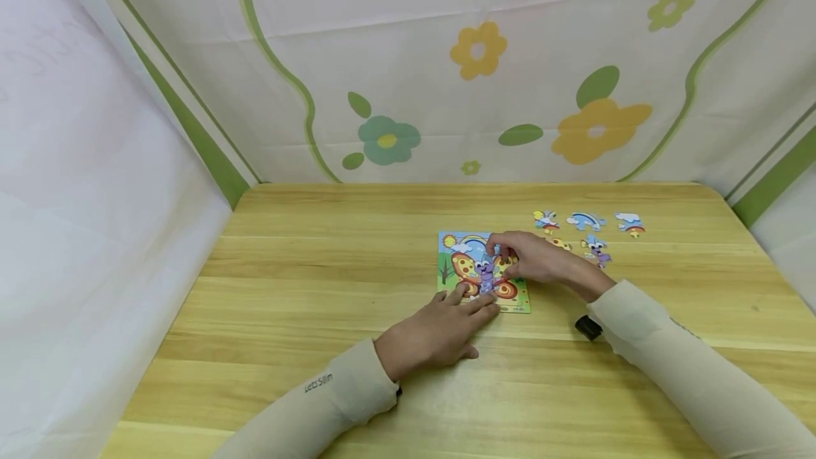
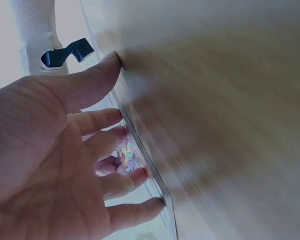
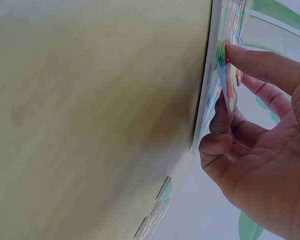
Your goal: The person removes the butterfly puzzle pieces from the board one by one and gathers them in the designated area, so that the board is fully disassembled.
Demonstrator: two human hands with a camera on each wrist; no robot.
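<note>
A square jigsaw puzzle board [image 1: 445,271] with a butterfly picture lies on the table. My left hand [image 1: 440,331] rests its spread, nearly straight fingers on the board's near edge; in the left wrist view, the fingertips touch the board's rim [image 2: 149,162]. At the right part of the board, my right hand [image 1: 537,256] pinches a puzzle piece [image 3: 227,82] between thumb and fingers. That piece stands tilted against the board in the right wrist view, and the hand hides much of it from above.
Loose puzzle pieces lie right of the board, among them a rainbow piece [image 1: 586,220], a cloud piece [image 1: 630,224] and a purple piece [image 1: 597,253]. The wooden table [image 1: 306,268] meets a flowered cloth [image 1: 414,76] at the back. A black device [image 1: 588,327] sits at the right wrist.
</note>
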